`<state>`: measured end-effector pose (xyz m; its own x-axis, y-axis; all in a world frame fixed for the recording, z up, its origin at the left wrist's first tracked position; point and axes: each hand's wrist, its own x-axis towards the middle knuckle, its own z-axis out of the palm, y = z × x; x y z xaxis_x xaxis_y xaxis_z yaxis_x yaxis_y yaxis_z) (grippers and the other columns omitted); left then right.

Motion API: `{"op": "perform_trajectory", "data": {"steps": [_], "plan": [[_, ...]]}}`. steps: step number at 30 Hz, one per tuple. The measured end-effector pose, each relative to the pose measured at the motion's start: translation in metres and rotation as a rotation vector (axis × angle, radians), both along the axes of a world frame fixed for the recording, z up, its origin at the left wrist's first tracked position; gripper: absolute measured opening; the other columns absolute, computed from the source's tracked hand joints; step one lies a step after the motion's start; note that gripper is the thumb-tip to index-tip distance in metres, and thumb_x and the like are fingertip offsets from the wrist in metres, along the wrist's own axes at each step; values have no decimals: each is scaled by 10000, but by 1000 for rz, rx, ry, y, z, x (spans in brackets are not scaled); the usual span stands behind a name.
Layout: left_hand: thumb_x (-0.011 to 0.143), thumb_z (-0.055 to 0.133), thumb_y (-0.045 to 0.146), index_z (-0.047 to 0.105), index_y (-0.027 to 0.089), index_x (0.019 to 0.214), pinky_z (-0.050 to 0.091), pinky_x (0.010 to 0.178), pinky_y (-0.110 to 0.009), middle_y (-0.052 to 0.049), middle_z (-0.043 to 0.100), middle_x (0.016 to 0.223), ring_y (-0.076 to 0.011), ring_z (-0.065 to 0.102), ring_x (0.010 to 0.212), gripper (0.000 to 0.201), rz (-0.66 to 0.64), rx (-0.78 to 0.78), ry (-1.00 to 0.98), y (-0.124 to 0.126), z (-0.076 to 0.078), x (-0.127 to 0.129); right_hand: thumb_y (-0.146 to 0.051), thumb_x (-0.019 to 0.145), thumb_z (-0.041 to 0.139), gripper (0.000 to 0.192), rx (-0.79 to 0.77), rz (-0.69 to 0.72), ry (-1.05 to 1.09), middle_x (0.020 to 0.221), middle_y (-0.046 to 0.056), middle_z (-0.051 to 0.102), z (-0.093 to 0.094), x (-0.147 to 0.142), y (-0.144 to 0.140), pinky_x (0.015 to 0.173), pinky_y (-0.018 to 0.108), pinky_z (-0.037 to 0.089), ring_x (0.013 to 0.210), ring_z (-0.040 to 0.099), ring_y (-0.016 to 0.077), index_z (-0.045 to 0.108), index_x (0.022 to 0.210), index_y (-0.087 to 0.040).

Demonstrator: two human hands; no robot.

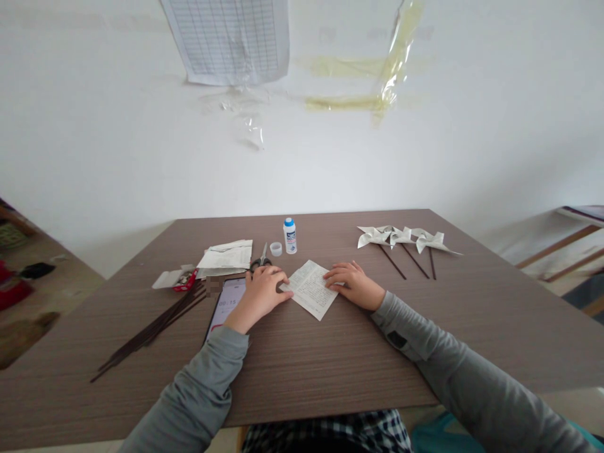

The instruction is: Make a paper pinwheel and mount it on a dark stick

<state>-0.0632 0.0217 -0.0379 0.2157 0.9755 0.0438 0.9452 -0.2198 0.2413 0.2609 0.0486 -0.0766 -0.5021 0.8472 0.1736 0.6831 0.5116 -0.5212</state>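
A square sheet of printed paper (311, 290) lies turned cornerwise on the brown table, with a crease line across it. At its left corner, my left hand (265, 292) has thumb and forefinger closed about the edge. My right hand (355, 285) rests over the right corner, fingers stretched out on the paper. Beyond the sheet stands a white glue bottle (290, 236) with a blue top, beside a small translucent cap (276, 249). Scissors (262, 257) lie just past my left hand, their handles partly hidden. A phone (226, 303) showing a timer is under my left wrist.
Three paper pinwheels (401, 236) on dark sticks lie at the back right. On the left are stacked paper pieces (225, 257), an open red box (185, 279) of small items and several dark sticks (153, 324). A white wall (330, 170) rises behind the table (472, 321).
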Motion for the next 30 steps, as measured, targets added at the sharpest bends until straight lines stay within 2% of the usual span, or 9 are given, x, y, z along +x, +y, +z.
{"op": "perform_trajectory", "data": {"steps": [4,9,13,19,23,26,30], "plan": [[1062,947,380,955,346,1339,480,1416,-673,-108,819,1690,-458,662,1639,280,13,-53,17,-4,9,1,-126,1079,781,432,16,-3,-24,1548,71,917,-6,0,3,1440,790,469,1605,729,423,989,1341,-400],[1081,923,431,942,373,1392,457,1408,-714,-103,791,1735,-489,626,1660,316,31,-82,45,-7,14,0,-110,1044,837,563,-1,-125,-100,1716,113,825,-5,8,4,1410,895,465,1696,649,495,954,1494,-426],[1090,915,401,940,362,1402,444,1422,-712,-112,781,1752,-490,611,1681,315,37,-91,45,-8,15,2,-116,1077,813,562,-33,-179,-143,1783,99,778,3,12,6,1404,924,459,1743,604,534,960,1490,-469],[1056,954,351,964,347,1360,456,1426,-741,-121,805,1715,-499,629,1676,304,35,-71,14,-8,15,3,-154,1164,682,576,-67,-164,-225,1854,99,719,10,11,3,1443,895,422,1793,551,511,907,1596,-462],[1044,964,317,986,351,1333,471,1425,-760,-126,801,1733,-511,623,1697,291,30,-32,2,-7,13,3,-163,1166,680,579,-58,-169,-247,1861,101,711,9,11,3,1434,878,445,1789,554,507,901,1604,-471],[1074,927,302,999,337,1306,495,1423,-729,-133,810,1724,-495,636,1701,245,33,13,-2,-5,11,1,-148,1158,676,584,-39,-166,-237,1834,114,731,7,13,4,1417,867,472,1770,574,507,912,1589,-464],[1091,892,273,1006,328,1263,541,1391,-720,-138,860,1634,-471,711,1616,213,90,111,-10,-1,11,-4,-158,1157,686,546,12,-153,-195,1793,124,761,2,16,6,1407,859,489,1732,612,504,936,1551,-441]]}}
